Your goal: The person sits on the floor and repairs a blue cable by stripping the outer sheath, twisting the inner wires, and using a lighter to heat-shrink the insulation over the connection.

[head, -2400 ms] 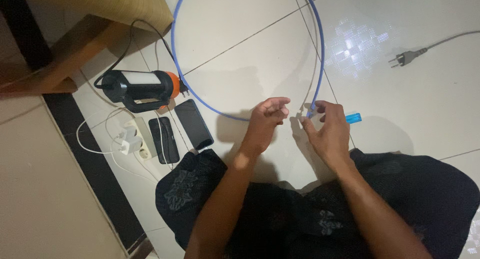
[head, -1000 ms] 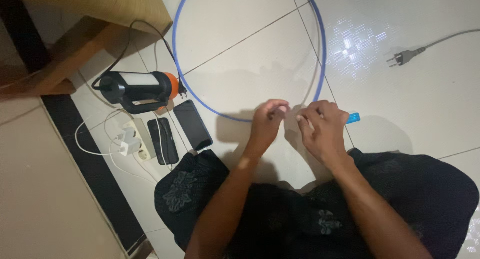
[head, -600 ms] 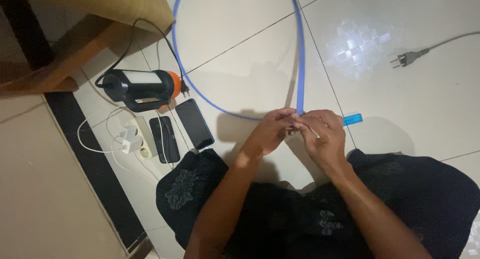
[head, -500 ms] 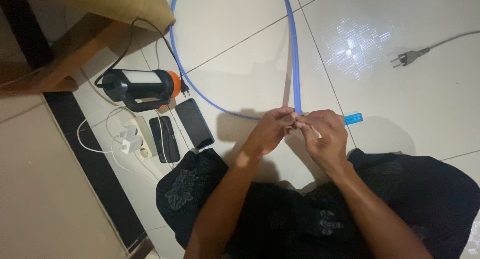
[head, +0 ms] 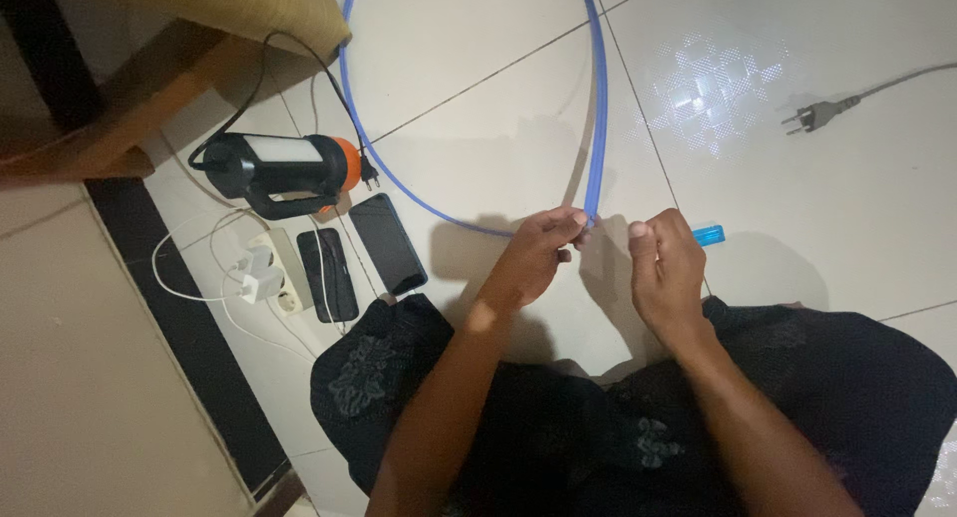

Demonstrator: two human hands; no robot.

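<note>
Here the blue cable [head: 596,128] loops upward from the left hand [head: 538,253]'s pinching grip.

The blue loop [head: 596,108] runs off the top edge, so its far arc is out of shot. Where it meets the left hand [head: 533,258], the fingers cover its end — can't tell how it's gripped. The right hand [head: 666,273] hides most of a small blue thing [head: 710,235] — no idea what it is. Grey cord [head: 897,80] exits right.
</note>
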